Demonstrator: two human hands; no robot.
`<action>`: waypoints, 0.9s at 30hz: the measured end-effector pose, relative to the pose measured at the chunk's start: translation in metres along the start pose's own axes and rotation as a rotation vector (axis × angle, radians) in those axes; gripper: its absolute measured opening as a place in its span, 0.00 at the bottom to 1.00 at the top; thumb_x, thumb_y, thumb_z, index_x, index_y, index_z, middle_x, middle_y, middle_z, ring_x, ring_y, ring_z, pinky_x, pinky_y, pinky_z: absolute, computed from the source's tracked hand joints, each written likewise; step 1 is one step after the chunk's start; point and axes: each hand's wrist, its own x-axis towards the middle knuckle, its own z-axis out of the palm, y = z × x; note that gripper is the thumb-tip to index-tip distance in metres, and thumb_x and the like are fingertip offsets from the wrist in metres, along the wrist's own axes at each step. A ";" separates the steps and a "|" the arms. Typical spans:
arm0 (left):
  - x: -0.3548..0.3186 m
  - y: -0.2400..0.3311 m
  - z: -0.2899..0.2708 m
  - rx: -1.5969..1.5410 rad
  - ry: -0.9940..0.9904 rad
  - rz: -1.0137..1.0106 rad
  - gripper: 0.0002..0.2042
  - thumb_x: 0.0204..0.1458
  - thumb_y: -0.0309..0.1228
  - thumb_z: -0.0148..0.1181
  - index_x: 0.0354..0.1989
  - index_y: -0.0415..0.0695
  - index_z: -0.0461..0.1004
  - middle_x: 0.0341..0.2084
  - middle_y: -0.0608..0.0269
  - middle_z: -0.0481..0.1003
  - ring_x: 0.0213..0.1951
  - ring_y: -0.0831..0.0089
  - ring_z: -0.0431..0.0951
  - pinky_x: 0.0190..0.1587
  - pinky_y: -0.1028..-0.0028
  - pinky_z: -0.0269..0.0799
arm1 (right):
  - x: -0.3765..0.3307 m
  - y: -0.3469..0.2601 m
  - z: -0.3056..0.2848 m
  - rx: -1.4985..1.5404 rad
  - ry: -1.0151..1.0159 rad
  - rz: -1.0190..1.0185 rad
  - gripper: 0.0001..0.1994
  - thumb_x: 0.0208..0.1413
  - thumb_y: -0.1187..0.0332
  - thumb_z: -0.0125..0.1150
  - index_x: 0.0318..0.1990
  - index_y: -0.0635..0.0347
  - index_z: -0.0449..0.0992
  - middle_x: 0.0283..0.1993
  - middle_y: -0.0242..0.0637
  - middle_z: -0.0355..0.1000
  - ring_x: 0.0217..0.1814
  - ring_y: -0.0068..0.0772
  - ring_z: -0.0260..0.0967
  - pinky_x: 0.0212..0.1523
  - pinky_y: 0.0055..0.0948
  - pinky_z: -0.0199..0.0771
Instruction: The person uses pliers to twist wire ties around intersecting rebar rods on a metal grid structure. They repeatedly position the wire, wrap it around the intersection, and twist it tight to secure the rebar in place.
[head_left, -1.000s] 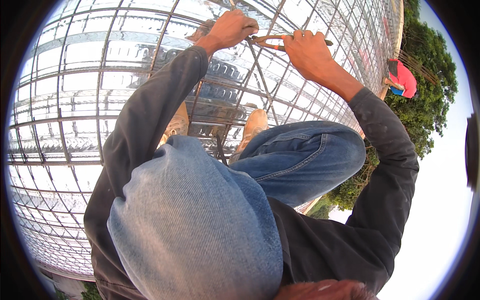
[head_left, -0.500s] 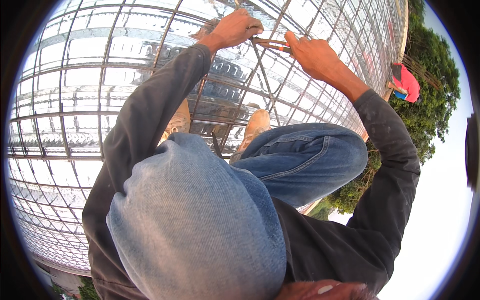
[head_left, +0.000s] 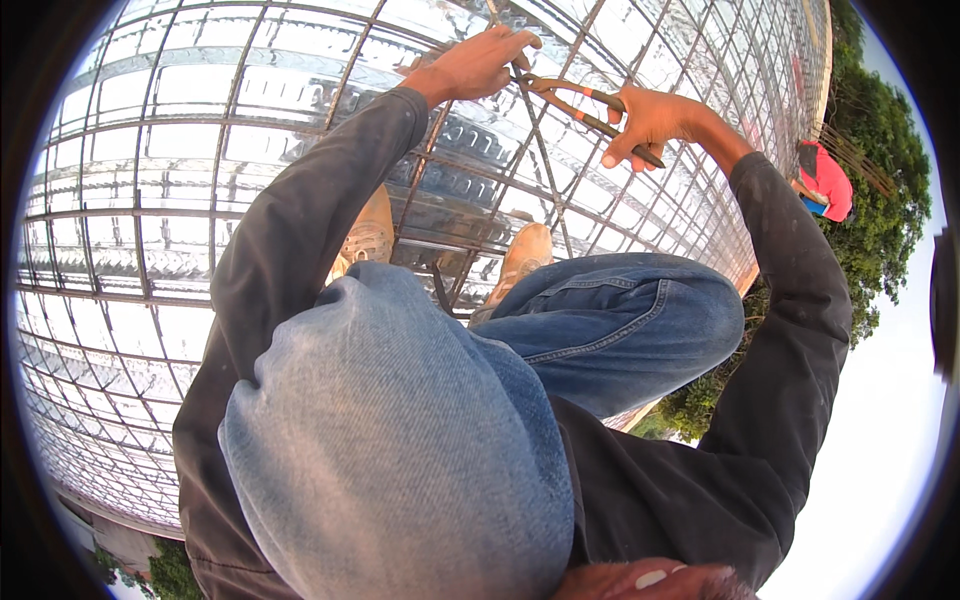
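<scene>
Your right hand (head_left: 650, 118) wraps the pliers' (head_left: 575, 100) orange handles, squeezing them; your left hand (head_left: 485, 62) pinches a thin steel bar (head_left: 540, 160) above the shiny ribbed decking (head_left: 180, 230).

The person wears a dark charcoal long-sleeved shirt (head_left: 300, 260), its sleeves reaching to the wrists and creased at the elbows, with faint pale specks on the right sleeve. Faded blue denim jeans (head_left: 400, 450) show stitched seams and a pocket edge. Tan lace-up work boots (head_left: 368, 232) cover both feet.
</scene>
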 end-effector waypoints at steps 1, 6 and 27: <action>0.000 0.000 0.001 -0.004 0.004 0.002 0.28 0.57 0.19 0.59 0.68 0.48 0.65 0.50 0.63 0.84 0.64 0.57 0.72 0.68 0.54 0.70 | -0.001 -0.001 0.000 -0.016 0.050 0.036 0.29 0.44 0.65 0.82 0.47 0.66 0.68 0.33 0.47 0.78 0.34 0.36 0.83 0.35 0.40 0.88; 0.000 -0.002 0.000 -0.015 -0.022 -0.015 0.32 0.53 0.21 0.66 0.68 0.48 0.65 0.50 0.64 0.84 0.65 0.57 0.71 0.69 0.55 0.69 | 0.006 0.022 0.024 -0.960 0.758 -0.375 0.25 0.47 0.71 0.74 0.51 0.55 0.67 0.42 0.36 0.74 0.47 0.37 0.77 0.42 0.45 0.77; 0.004 0.013 -0.011 -0.099 -0.067 -0.089 0.30 0.56 0.20 0.64 0.68 0.47 0.65 0.54 0.61 0.81 0.67 0.54 0.70 0.70 0.56 0.69 | 0.011 0.016 0.021 -0.721 0.618 -0.153 0.17 0.71 0.64 0.58 0.61 0.63 0.75 0.37 0.50 0.81 0.44 0.52 0.83 0.45 0.49 0.83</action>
